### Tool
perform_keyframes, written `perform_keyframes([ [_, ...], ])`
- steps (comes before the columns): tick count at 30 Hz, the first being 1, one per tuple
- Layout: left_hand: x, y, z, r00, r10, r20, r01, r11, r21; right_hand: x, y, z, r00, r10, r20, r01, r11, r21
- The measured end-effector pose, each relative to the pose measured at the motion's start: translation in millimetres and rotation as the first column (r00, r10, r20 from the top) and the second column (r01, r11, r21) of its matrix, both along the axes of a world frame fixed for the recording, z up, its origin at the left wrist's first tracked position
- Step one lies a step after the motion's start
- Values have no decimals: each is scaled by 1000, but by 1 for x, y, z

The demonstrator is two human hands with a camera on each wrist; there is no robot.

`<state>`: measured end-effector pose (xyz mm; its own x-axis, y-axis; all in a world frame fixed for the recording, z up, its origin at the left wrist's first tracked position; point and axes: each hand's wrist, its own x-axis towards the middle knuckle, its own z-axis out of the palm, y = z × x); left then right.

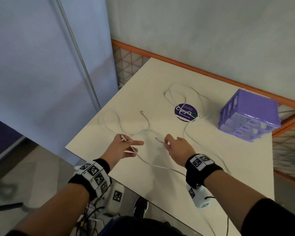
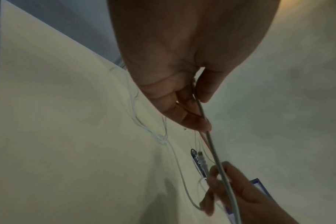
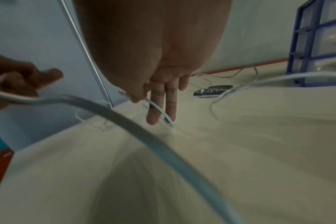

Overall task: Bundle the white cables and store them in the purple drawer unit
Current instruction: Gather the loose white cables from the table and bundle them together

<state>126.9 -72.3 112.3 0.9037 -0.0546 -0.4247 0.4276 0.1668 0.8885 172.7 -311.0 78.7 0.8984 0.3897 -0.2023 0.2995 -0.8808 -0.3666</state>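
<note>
Several thin white cables lie tangled on the cream table (image 1: 160,74). My left hand (image 1: 128,147) grips one white cable (image 1: 153,165) near its plug, which sticks out past the fingers; the same grip shows in the left wrist view (image 2: 197,97). My right hand (image 1: 167,142) pinches the plug end of a second cable (image 1: 158,139) between thumb and forefinger (image 3: 136,98), its other fingers (image 3: 153,112) pointing straight down at the table. A third cable (image 1: 182,92) loops farther back. The purple drawer unit (image 1: 249,114) stands at the right edge, its drawers closed.
A round purple sticker (image 1: 186,111) lies flat mid-table under the cables. An orange mesh fence (image 1: 203,72) runs behind and right of the table. A pale partition with a metal pole (image 1: 78,53) stands left. The table's near edge (image 1: 126,188) is by my wrists.
</note>
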Motion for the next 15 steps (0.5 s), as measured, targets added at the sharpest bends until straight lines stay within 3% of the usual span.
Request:
perform_keyframes([
  [4, 0, -7, 3, 1000, -29, -11, 28, 998, -64, -3, 19, 38, 987, -156, -48, 163, 931, 328],
  [6, 0, -11, 7, 999, -51, -5, 51, 995, -89, -5, 29, 52, 972, -213, -104, 236, 824, 515],
  [7, 20, -18, 32, 993, -85, 77, 90, 994, -61, 6, 28, 79, 970, -241, -43, 221, 788, 575],
  [12, 23, -32, 39, 989, -80, 127, 86, 995, -48, -6, 46, 84, 965, -153, -212, 256, 724, 640],
  [15, 22, -36, 39, 991, -47, 127, 59, 995, -86, -16, 49, 82, 965, -110, -237, 244, 701, 670],
])
